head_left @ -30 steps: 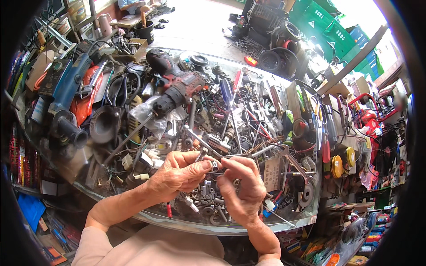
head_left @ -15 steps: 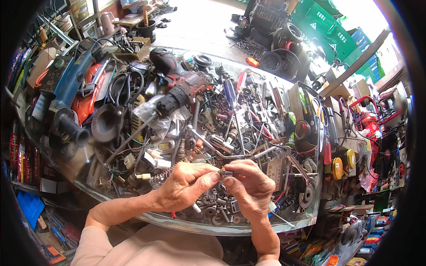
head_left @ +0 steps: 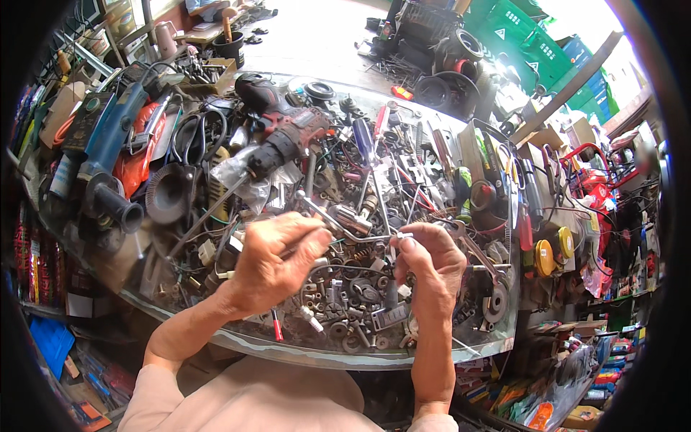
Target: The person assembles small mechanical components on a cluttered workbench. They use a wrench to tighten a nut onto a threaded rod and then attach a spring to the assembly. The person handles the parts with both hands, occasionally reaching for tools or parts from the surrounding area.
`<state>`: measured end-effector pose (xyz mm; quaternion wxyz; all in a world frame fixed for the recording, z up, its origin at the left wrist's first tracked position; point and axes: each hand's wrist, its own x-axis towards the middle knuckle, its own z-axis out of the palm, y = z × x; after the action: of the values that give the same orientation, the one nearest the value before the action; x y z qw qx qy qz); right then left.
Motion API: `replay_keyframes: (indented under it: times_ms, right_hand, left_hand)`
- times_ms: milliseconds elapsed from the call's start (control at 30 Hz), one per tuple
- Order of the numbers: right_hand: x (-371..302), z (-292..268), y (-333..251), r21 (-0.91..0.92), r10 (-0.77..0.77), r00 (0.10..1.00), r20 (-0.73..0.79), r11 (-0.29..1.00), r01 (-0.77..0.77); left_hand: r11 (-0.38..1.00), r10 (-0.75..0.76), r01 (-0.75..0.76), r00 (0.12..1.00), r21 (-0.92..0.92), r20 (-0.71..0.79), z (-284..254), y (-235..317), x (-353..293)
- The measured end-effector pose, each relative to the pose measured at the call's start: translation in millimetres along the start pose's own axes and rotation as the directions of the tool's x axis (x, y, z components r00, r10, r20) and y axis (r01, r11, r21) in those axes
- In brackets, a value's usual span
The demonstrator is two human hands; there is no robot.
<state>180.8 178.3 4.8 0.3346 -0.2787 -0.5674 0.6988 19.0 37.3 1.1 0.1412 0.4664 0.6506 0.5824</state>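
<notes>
My right hand (head_left: 436, 265) pinches a small silver metal piece (head_left: 404, 236) between thumb and forefinger, above the cluttered glass-edged table. Apart from it, on the left, my left hand (head_left: 273, 261) hovers with thumb and fingertips pressed together; whatever may be between them is hidden. Between the hands lies a bent metal rod wrench (head_left: 338, 225). Below are several loose nuts, washers and bolts (head_left: 344, 306) and a red-handled small tool (head_left: 277, 327).
A red and black power drill (head_left: 288, 140) lies at the upper middle. An angle grinder (head_left: 115, 140) is on the left. A spanner (head_left: 481, 253) rests near the right edge, and yellow round tins (head_left: 545, 258) stand beyond it. Green bins (head_left: 518, 45) are at the far right.
My hands have come apart from where they met on the small metal piece. The left has moved left and away from me; the right keeps the piece and has shifted slightly right and farther.
</notes>
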Motion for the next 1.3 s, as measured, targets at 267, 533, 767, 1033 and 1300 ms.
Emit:
replay_keyframes:
  times_ms: [267,533,767,1033,1300]
  right_hand:
    - [4,1,14,-0.74,-0.346,0.933,0.103,0.6,0.304]
    - [1,4,15,-0.755,-0.328,0.914,0.238,0.529,0.387]
    - [-46,-18,-8,-0.963,-0.066,0.971,0.229,0.128,0.236]
    - [-31,-35,-4,-0.995,-0.344,0.935,0.088,0.022,0.102]
    - [-27,-24,-2,-0.964,-0.495,0.846,0.199,0.056,0.259]
  left_hand:
    - [0.958,0.182,-0.15,0.977,0.245,-0.114,-19,-17,-6]
    - [0.941,0.243,-0.213,0.966,0.263,-0.088,-8,-22,-16]
    - [0.912,0.292,-0.258,0.955,0.32,-0.063,-11,-15,-15]
    - [0.88,0.327,-0.305,0.945,0.364,0.002,-8,-14,-17]
    - [0.864,0.359,-0.338,0.933,0.374,0.015,-8,-14,-17]
